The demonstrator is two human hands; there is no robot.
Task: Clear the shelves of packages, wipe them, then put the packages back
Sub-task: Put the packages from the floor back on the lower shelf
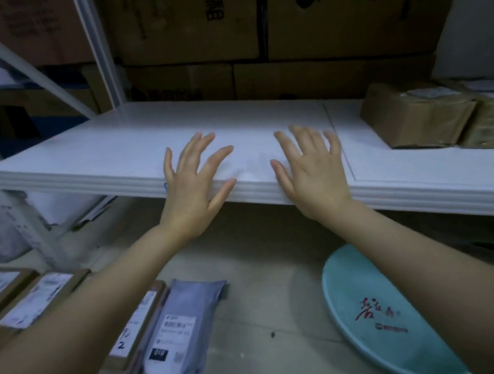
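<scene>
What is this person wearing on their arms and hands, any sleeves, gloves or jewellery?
Nothing shows. The left hand and right hand are bare: no gloves, and no rings on the visible fingers. The left forearm and right forearm are bare down to the picture's lower edge, with no sleeve, watch or bracelet at either wrist. The picture is too blurred to show the nails.

Teal round disc with red lettering, grey concrete floor
</scene>
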